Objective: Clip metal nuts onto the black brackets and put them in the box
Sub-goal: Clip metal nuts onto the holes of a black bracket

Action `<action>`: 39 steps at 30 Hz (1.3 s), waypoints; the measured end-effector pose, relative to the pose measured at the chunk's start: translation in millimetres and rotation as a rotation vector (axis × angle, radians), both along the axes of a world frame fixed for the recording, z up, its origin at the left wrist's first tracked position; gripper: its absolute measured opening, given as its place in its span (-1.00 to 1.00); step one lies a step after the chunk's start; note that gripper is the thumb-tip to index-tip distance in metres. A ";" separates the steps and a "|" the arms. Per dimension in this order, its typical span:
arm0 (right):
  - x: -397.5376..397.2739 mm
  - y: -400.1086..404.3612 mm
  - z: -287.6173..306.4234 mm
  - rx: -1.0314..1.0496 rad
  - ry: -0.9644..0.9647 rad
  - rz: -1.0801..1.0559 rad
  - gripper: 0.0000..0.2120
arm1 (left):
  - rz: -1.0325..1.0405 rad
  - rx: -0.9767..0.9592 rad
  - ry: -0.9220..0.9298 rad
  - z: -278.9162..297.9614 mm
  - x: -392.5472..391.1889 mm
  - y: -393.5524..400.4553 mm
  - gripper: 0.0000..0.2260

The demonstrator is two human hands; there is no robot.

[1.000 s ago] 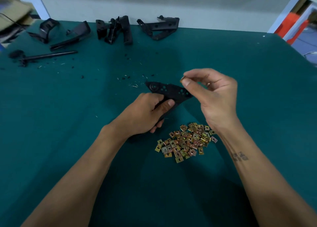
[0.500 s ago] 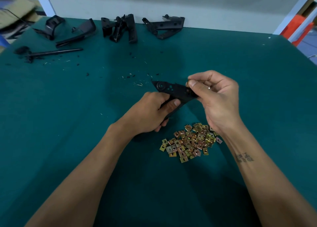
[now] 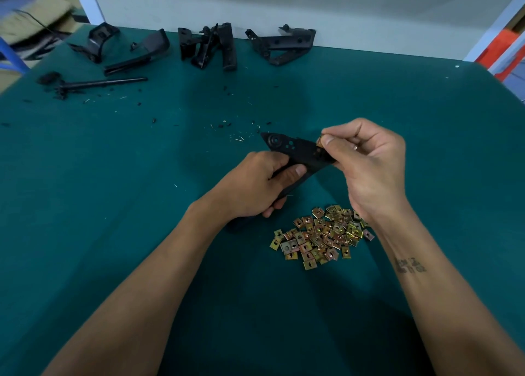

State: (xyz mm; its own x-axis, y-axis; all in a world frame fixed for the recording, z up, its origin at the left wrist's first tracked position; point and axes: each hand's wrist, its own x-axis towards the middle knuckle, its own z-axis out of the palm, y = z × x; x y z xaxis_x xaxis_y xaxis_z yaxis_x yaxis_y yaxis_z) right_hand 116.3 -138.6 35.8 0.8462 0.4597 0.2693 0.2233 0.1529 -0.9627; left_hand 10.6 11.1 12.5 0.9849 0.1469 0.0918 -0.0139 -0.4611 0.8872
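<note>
My left hand grips the lower end of a black bracket, a flat piece with several holes, held just above the green table. My right hand pinches a small metal nut between thumb and forefinger, right at the bracket's upper right edge. A pile of brass-coloured metal nuts lies on the table below my right wrist. No box is in view.
Several more black brackets and other black parts lie along the table's far edge by the white wall. A thin black rod and small black scraps are scattered at the far left. An orange object stands beyond the right corner.
My right hand has brought the nut down from just above the bracket onto its right edge. The left hand keeps its grip.
</note>
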 end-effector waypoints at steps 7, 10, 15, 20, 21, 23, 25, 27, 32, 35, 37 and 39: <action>-2.0 0.3 2.5 0.021 0.074 0.015 -0.87 | -0.020 -0.014 -0.012 -1.1 0.0 0.3 -0.65; -0.1 -2.9 4.6 -0.024 0.032 0.040 -0.84 | -0.024 -0.026 -0.017 -2.4 0.4 0.9 -0.67; 3.0 -4.1 4.8 -0.082 -0.027 0.044 -0.82 | -0.045 -0.057 -0.030 -5.1 1.1 2.4 -0.69; -0.5 -1.6 -1.3 -0.143 -0.115 0.072 -0.81 | -0.055 -0.101 -0.028 -8.3 3.0 4.3 -0.67; 0.9 -2.4 -1.0 -0.137 -0.105 0.105 -0.83 | -0.060 -0.103 -0.028 -9.3 3.0 4.9 -0.68; 5.4 -5.7 1.2 -0.078 0.002 0.215 -0.89 | -0.060 -0.116 -0.018 -11.6 3.2 5.7 -0.74; 8.8 -6.0 -1.5 0.019 0.183 0.290 -0.81 | -0.027 -0.139 -0.023 -13.5 4.5 6.9 -0.75; 7.7 -2.1 -9.2 -0.004 0.248 0.206 -0.74 | 0.039 -0.173 -0.052 -15.0 6.2 8.7 -0.71; 8.0 -2.4 -24.3 -0.594 -0.505 0.029 -0.82 | 0.176 -0.195 -0.092 -14.6 7.3 9.7 -0.66; 7.0 -1.7 -24.9 -0.786 -0.645 0.102 -0.82 | 0.203 -0.194 -0.086 -13.9 7.5 9.4 -0.67; 6.2 -0.1 -23.3 -0.847 -0.644 0.116 -0.85 | 0.198 -0.193 -0.076 -13.7 7.7 9.7 -0.67; 6.7 0.7 -21.4 -0.890 -0.641 0.129 -0.90 | 0.193 -0.180 -0.070 -13.7 7.8 10.0 -0.66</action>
State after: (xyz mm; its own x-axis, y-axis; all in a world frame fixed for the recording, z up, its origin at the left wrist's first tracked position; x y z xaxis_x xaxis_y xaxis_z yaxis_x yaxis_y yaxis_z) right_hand 123.1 -137.8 14.4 0.5995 0.7821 0.1703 0.7528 -0.4787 -0.4518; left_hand 18.4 21.1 -1.2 0.9291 0.3519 0.1141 -0.0052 -0.2960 0.9552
